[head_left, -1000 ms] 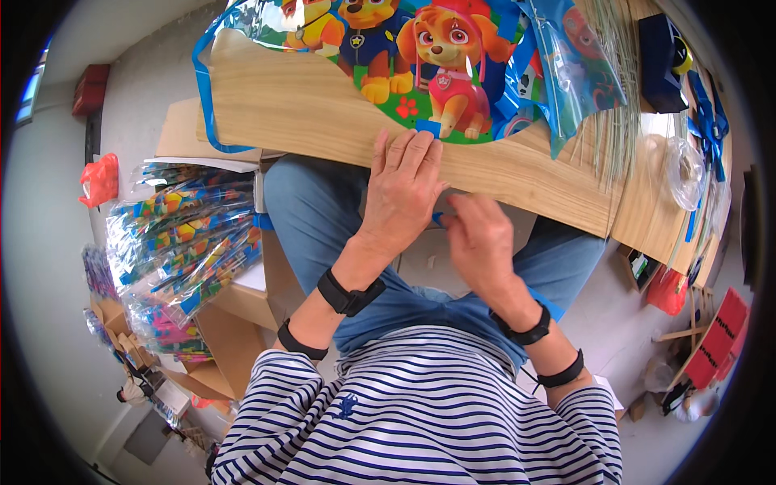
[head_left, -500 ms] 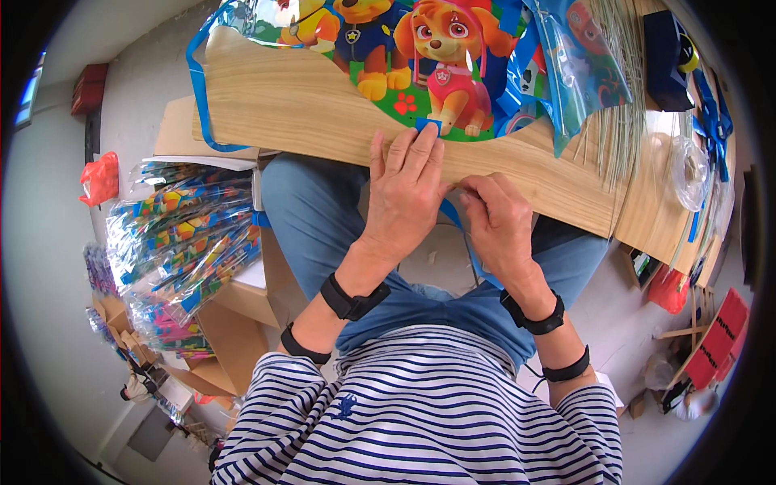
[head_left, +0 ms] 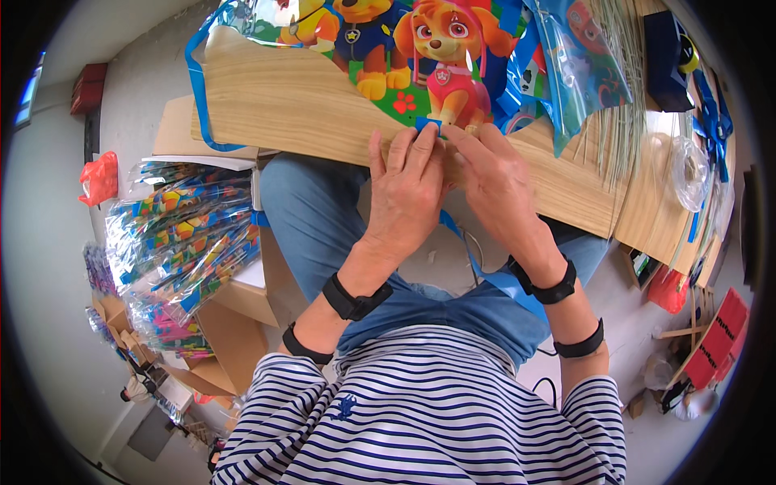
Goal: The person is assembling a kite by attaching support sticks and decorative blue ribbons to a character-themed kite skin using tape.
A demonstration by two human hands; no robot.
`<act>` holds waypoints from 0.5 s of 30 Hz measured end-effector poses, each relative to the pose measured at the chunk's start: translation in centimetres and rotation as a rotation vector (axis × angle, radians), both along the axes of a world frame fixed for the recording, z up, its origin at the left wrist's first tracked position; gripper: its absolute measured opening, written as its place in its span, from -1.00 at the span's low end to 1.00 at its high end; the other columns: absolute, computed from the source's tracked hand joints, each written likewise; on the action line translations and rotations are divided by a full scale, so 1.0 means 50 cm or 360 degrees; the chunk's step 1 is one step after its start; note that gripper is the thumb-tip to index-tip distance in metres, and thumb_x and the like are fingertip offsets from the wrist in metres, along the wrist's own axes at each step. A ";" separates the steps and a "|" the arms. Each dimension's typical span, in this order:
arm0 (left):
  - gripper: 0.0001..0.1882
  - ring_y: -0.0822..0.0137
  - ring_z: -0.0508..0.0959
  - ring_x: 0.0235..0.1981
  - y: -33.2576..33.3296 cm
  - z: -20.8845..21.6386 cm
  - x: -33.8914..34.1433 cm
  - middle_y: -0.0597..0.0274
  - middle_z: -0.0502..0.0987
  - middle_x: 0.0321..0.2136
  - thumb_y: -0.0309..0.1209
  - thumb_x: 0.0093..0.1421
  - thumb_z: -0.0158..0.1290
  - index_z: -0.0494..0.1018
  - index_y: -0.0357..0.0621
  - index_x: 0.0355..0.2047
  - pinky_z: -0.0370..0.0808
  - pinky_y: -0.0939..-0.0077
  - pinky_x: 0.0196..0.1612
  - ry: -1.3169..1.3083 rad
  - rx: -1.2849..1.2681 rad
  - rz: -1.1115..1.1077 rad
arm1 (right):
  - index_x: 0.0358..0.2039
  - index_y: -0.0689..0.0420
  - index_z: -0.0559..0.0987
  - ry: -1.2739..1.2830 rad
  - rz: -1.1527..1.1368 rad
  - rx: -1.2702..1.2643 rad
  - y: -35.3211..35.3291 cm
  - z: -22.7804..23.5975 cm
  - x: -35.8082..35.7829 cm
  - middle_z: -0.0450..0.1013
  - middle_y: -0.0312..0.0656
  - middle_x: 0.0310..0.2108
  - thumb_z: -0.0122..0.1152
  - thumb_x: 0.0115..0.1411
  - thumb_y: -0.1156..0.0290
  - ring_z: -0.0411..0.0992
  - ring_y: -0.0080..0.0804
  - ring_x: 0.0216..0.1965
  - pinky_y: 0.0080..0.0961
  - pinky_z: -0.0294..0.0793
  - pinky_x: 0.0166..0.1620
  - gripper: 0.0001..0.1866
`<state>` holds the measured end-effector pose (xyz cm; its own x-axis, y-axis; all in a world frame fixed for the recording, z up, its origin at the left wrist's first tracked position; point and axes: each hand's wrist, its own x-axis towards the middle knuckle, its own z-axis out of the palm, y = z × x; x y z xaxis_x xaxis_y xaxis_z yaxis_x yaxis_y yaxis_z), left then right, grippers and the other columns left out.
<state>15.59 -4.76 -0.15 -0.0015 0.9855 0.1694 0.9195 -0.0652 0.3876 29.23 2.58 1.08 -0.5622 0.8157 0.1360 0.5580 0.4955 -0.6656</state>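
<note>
A glossy plastic sheet (head_left: 380, 61) printed with cartoon dogs lies at the far side of the wooden table, its rounded lower edge toward me. A small blue tab (head_left: 428, 123) sits at that edge. My left hand (head_left: 406, 190) lies over the table's near edge, fingers stretched out, fingertips touching the tab. Beside it, my right hand (head_left: 497, 174) is closed, its index fingertip at the tab's right side. What its fingers hold, if anything, is hidden. Below the hands, a blue ribbon (head_left: 473, 250) hangs over my lap.
On the table's right lie thin pale rods (head_left: 618, 129), a dark blue box (head_left: 668, 61) and a clear tape roll (head_left: 691, 170). A blue strip (head_left: 196, 97) loops off the left edge. Wrapped printed packets (head_left: 182, 234) fill a cardboard carton (head_left: 230, 339) at my left.
My right hand has moved up and left from the table's near edge to the blue tab. My left hand has stayed nearly in place. The hanging ribbon has shifted.
</note>
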 end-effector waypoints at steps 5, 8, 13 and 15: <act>-0.47 0.13 0.33 0.15 -0.001 -0.003 0.004 0.21 0.36 0.14 -0.46 -0.04 0.23 0.47 -0.31 0.00 0.03 -0.12 0.30 -0.0034 0.0030 0.0022 | -0.11 0.17 0.57 0.0011 0.0035 0.0080 0.010 -0.022 -0.012 0.32 -0.06 -0.39 0.14 -0.06 0.64 0.40 -0.06 -0.37 -0.22 0.40 -0.33 -0.58; -0.47 0.13 0.33 0.14 -0.001 -0.007 0.004 0.21 0.37 0.13 -0.45 -0.03 0.21 0.46 -0.32 0.01 0.02 -0.13 0.30 0.0014 0.0038 0.0030 | -0.10 0.18 0.57 -0.0002 0.0032 0.0161 0.008 -0.033 -0.012 0.32 -0.09 -0.39 0.14 -0.06 0.64 0.39 -0.09 -0.38 -0.23 0.39 -0.32 -0.57; -0.51 0.10 0.33 0.12 -0.001 -0.008 0.002 0.14 0.36 0.11 -0.41 0.00 0.18 0.47 -0.36 -0.03 0.05 -0.28 0.25 0.0004 0.0084 0.0013 | -0.09 0.21 0.57 -0.0037 0.0030 0.0264 0.003 -0.043 -0.009 0.31 -0.13 -0.40 0.16 -0.06 0.61 0.38 -0.15 -0.37 -0.26 0.38 -0.32 -0.57; -0.52 0.11 0.33 0.12 -0.001 -0.007 0.003 0.14 0.36 0.11 -0.41 0.01 0.18 0.47 -0.35 -0.03 0.04 -0.28 0.25 -0.0004 0.0082 0.0009 | -0.08 0.22 0.57 -0.0050 0.0072 0.0377 0.002 -0.045 -0.007 0.32 -0.14 -0.39 0.17 -0.07 0.59 0.38 -0.18 -0.33 -0.28 0.36 -0.32 -0.56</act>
<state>15.72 -4.83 -0.49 -0.0077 0.9755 0.2198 0.9190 -0.0798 0.3862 28.89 2.68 -1.19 -0.6043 0.7371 0.3023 0.5506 0.6607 -0.5102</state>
